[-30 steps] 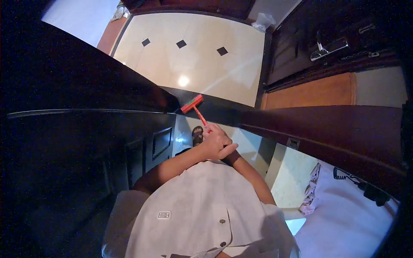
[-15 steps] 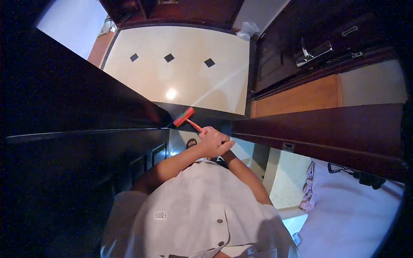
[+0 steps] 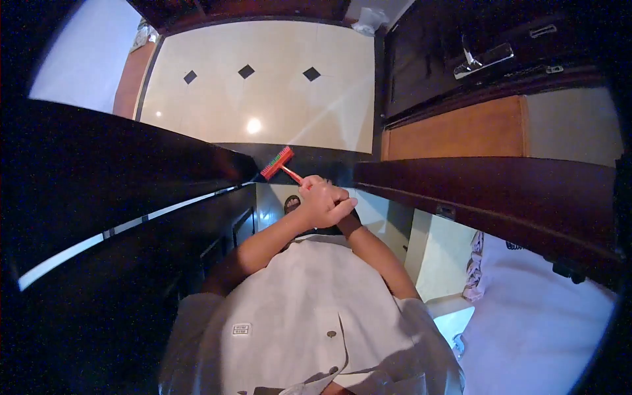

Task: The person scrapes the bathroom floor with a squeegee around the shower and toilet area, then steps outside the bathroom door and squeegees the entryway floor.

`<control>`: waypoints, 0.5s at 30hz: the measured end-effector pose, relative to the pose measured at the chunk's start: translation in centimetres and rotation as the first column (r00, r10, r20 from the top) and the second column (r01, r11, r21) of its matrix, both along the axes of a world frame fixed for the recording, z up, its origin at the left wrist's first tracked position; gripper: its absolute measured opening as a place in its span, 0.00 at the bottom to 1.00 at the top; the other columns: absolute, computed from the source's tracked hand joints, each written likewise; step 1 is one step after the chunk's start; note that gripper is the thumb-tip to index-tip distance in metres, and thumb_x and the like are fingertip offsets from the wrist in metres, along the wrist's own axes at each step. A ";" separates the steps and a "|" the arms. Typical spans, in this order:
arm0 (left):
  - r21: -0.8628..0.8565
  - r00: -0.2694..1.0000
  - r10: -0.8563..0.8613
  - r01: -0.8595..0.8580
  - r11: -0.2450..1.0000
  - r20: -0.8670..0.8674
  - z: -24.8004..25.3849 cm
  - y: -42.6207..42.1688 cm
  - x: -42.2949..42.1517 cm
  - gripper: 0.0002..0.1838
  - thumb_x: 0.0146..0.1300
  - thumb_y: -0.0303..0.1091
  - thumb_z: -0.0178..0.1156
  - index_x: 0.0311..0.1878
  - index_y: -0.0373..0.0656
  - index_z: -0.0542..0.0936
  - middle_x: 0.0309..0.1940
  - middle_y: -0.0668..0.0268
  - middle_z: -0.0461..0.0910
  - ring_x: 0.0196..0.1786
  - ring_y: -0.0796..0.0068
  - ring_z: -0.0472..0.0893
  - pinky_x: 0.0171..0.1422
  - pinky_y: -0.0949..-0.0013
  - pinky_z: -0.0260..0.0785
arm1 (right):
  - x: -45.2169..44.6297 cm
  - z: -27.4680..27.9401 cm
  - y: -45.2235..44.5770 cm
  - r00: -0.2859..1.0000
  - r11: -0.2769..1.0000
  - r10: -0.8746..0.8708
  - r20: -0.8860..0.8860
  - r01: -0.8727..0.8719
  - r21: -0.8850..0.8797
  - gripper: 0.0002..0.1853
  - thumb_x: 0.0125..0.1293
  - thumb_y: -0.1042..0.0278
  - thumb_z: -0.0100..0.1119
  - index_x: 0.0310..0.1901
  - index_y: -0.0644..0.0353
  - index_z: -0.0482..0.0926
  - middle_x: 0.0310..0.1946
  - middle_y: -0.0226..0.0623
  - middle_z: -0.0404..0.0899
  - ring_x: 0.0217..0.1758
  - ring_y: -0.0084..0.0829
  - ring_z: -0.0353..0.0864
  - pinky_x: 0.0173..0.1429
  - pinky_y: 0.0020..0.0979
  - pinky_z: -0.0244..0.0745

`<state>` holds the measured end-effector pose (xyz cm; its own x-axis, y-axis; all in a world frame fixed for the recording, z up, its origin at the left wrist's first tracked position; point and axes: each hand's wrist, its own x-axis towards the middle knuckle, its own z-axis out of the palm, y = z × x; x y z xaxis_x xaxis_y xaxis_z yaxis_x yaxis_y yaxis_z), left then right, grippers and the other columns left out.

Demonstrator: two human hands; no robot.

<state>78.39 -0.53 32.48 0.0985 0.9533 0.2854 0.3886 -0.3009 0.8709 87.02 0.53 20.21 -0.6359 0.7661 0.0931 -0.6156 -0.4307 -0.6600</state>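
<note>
My left hand (image 3: 324, 205) is closed at the top of a red handle, in front of my body. This belongs to a brush (image 3: 276, 163) with a red head and pink and green bristles. The brush head shows beyond my hands, over the dark floor strip at the doorway. My right hand (image 3: 345, 209) is tucked against and beneath the left one. Most of its fingers are hidden, but it appears wrapped round the same handle.
Dark door panels (image 3: 131, 151) stand close on the left, a dark wooden door edge (image 3: 487, 197) on the right. Beyond lies a cream tiled floor (image 3: 217, 105) with black diamonds. A door handle (image 3: 484, 61) is at upper right, a white-covered bed (image 3: 526, 309) at lower right.
The view has shifted slightly, so the tiled floor and brush sit a little higher and further left. A bright gap between the left door panels has widened. My grip looks the same.
</note>
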 end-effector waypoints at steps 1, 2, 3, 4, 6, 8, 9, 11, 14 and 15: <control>-0.022 1.000 -0.014 0.014 1.000 0.002 0.1 0.0 0.0 0.21 0.57 0.41 0.57 0.14 0.39 0.74 0.11 0.57 0.72 0.16 0.57 0.72 0.28 0.57 0.60 | 0.1 0.0 -0.3 1.000 1.000 -0.014 0.002 0.014 -0.022 0.11 0.60 0.60 0.55 0.36 0.58 0.71 0.31 0.35 0.71 0.40 0.34 0.74 0.45 0.30 0.70; -0.018 1.000 -0.005 0.004 1.000 -0.028 0.3 0.1 0.0 0.20 0.56 0.42 0.58 0.12 0.41 0.72 0.12 0.58 0.71 0.18 0.57 0.71 0.31 0.57 0.59 | 0.0 0.6 -0.4 0.994 1.000 -0.010 0.113 0.007 0.030 0.11 0.60 0.60 0.55 0.36 0.58 0.70 0.31 0.35 0.71 0.40 0.33 0.74 0.45 0.30 0.69; -0.012 0.998 0.004 -0.005 1.000 -0.058 0.4 0.2 -0.1 0.20 0.55 0.42 0.59 0.11 0.43 0.71 0.12 0.59 0.70 0.19 0.57 0.70 0.34 0.57 0.58 | -0.1 1.2 -0.2 0.975 0.997 -0.009 0.223 -0.010 0.081 0.10 0.59 0.60 0.55 0.35 0.58 0.70 0.31 0.35 0.71 0.39 0.33 0.74 0.44 0.30 0.69; -0.010 0.999 0.039 -0.039 0.999 -0.010 -1.0 -0.9 -0.2 0.20 0.55 0.42 0.59 0.11 0.43 0.71 0.12 0.59 0.70 0.19 0.57 0.70 0.34 0.57 0.58 | 0.6 0.6 -0.5 0.927 0.985 0.027 0.375 -0.088 0.147 0.10 0.59 0.61 0.55 0.35 0.58 0.70 0.30 0.35 0.71 0.39 0.33 0.74 0.44 0.30 0.69; -0.051 0.997 -0.040 0.037 0.998 -0.072 -0.8 -1.3 -0.8 0.17 0.53 0.39 0.61 0.13 0.43 0.72 0.14 0.60 0.72 0.22 0.57 0.71 0.38 0.57 0.58 | 0.4 2.3 0.2 0.825 0.955 0.011 0.566 -0.177 0.238 0.10 0.59 0.61 0.55 0.34 0.58 0.69 0.30 0.34 0.71 0.37 0.32 0.74 0.43 0.30 0.69; -0.031 1.000 0.017 -0.017 0.999 0.000 -0.3 -1.3 -0.9 0.19 0.54 0.40 0.59 0.12 0.42 0.72 0.12 0.59 0.71 0.19 0.58 0.70 0.40 0.59 0.57 | 0.2 4.6 1.6 0.689 0.909 -0.031 0.724 -0.283 0.308 0.10 0.59 0.61 0.55 0.33 0.57 0.69 0.29 0.34 0.70 0.36 0.32 0.74 0.42 0.30 0.69; -0.002 0.994 0.079 -0.079 0.997 0.073 -0.1 -1.0 -1.1 0.20 0.54 0.41 0.58 0.11 0.40 0.71 0.10 0.59 0.70 0.16 0.59 0.68 0.42 0.61 0.55 | 0.1 6.0 2.9 0.614 0.879 -0.062 0.787 -0.341 0.335 0.10 0.59 0.61 0.55 0.33 0.57 0.68 0.29 0.34 0.70 0.36 0.31 0.74 0.41 0.30 0.69; 0.016 0.996 0.082 -0.082 0.996 0.024 -0.3 -0.1 -2.4 0.18 0.54 0.38 0.59 0.13 0.41 0.72 0.12 0.60 0.70 0.18 0.58 0.69 0.40 0.60 0.57 | -1.6 5.6 3.1 0.601 0.881 -0.036 0.798 -0.358 0.310 0.10 0.59 0.61 0.55 0.33 0.57 0.68 0.29 0.34 0.70 0.35 0.31 0.73 0.41 0.30 0.68; -0.015 1.000 0.001 -0.001 1.000 0.011 -0.8 1.4 -4.6 0.14 0.54 0.32 0.60 0.16 0.41 0.73 0.15 0.61 0.73 0.20 0.59 0.71 0.36 0.60 0.61 | -3.9 5.3 3.4 0.534 0.879 0.010 0.845 -0.407 0.247 0.10 0.59 0.61 0.55 0.32 0.57 0.68 0.29 0.34 0.70 0.34 0.31 0.73 0.40 0.30 0.68; -0.168 0.989 0.064 -0.041 0.985 0.135 -0.5 1.8 -4.8 0.15 0.53 0.33 0.60 0.13 0.41 0.72 0.13 0.60 0.71 0.21 0.59 0.70 0.37 0.59 0.60 | -4.3 5.4 3.5 0.502 0.881 0.024 0.864 -0.420 0.219 0.10 0.59 0.61 0.55 0.32 0.57 0.68 0.29 0.34 0.70 0.34 0.31 0.73 0.40 0.30 0.68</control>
<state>73.55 1.28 32.01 0.0173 0.9911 0.1322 0.2710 -0.1319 0.9535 82.73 4.02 25.66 -0.7112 0.6156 -0.3394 0.3706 -0.0819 -0.9252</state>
